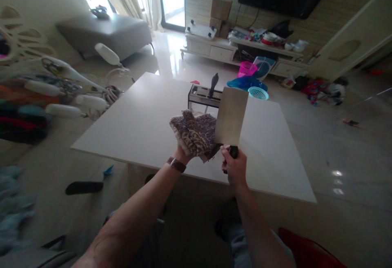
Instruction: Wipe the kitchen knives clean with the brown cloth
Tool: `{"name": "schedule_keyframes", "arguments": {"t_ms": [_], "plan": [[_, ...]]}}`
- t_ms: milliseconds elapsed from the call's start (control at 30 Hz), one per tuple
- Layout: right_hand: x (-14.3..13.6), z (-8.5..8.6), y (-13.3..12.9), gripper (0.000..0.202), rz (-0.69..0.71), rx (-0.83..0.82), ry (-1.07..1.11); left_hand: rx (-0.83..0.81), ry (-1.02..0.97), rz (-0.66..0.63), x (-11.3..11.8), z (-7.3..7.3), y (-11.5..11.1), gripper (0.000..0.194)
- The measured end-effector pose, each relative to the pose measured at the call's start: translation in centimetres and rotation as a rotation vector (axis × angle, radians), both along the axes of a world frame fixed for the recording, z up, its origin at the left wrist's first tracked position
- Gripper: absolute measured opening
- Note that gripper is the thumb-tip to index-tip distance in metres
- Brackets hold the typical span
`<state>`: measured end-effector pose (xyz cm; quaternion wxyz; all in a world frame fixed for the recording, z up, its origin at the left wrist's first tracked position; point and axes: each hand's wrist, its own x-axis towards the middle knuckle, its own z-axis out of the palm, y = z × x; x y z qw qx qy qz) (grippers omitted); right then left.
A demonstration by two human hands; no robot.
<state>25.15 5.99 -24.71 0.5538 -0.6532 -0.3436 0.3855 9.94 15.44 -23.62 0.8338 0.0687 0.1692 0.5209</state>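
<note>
A broad cleaver (pixel 232 116) stands upright above the near part of the table, its blade pointing up. My right hand (pixel 235 165) is wrapped round its dark handle. Beside the blade, on the left, a brown patterned cloth (pixel 196 134) lies bunched over my left hand (pixel 183 155), which supports it from below; most of those fingers are hidden by the fabric. The cloth reaches the blade's left edge, though I cannot tell whether they touch. Behind both stands a knife rack (pixel 199 92) with a dark-handled tool (pixel 213 83) upright in it.
Everything is above a white table (pixel 137 117). Beyond it on the floor are a pink basket (pixel 247 69), a light blue basket (pixel 258 93) and blue plastic (pixel 241 83). A white lamp-like fixture (pixel 107 54) stands left; a low cabinet (pixel 211 49) lines the far wall.
</note>
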Motion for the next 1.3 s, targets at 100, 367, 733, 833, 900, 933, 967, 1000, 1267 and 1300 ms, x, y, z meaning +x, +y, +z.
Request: {"name": "schedule_keyframes", "arguments": {"t_ms": [100, 367, 733, 833, 900, 933, 967, 1000, 1267, 1300], "plan": [[0.0, 0.1, 0.0, 0.046, 0.068, 0.061, 0.038, 0.016, -0.032, 0.010, 0.5, -0.7, -0.1, 0.053], [-0.4, 0.7, 0.1, 0.039, 0.257, 0.009, -0.166, 0.014, -0.084, -0.002, 2.3, -0.6, -0.9, 0.053], [-0.1, 0.1, 0.2, 0.038, -0.006, 0.036, -0.020, -0.028, -0.112, -0.117, 2.0, -0.4, -1.1, 0.060], [0.8, 0.4, 0.4, 0.042, -0.085, 0.061, 0.033, -0.017, -0.089, -0.126, 1.7, -0.8, -0.9, 0.055], [1.2, 0.5, 0.5, 0.045, -0.095, 0.076, 0.066, -0.022, -0.065, -0.125, 1.6, -1.1, -0.9, 0.052], [1.3, 0.6, 0.5, 0.046, -0.094, 0.081, 0.088, -0.022, -0.061, -0.134, 1.6, -1.2, -0.9, 0.052], [1.3, 0.6, 0.5, 0.046, -0.090, 0.086, 0.107, -0.013, -0.067, -0.146, 1.6, -1.3, -0.9, 0.052], [1.4, 0.6, 0.5, 0.046, -0.083, 0.087, 0.117, 0.005, -0.082, -0.156, 1.6, -1.3, -0.8, 0.054], [0.6, 1.3, 0.0, 0.034, 0.092, -0.010, -0.095, 0.023, -0.087, -0.104, 1.6, -0.3, -1.2, 0.083], [0.4, 1.4, -0.1, 0.033, 0.118, -0.015, -0.115, 0.011, -0.069, -0.087, 1.5, -0.2, -1.3, 0.080]]}}
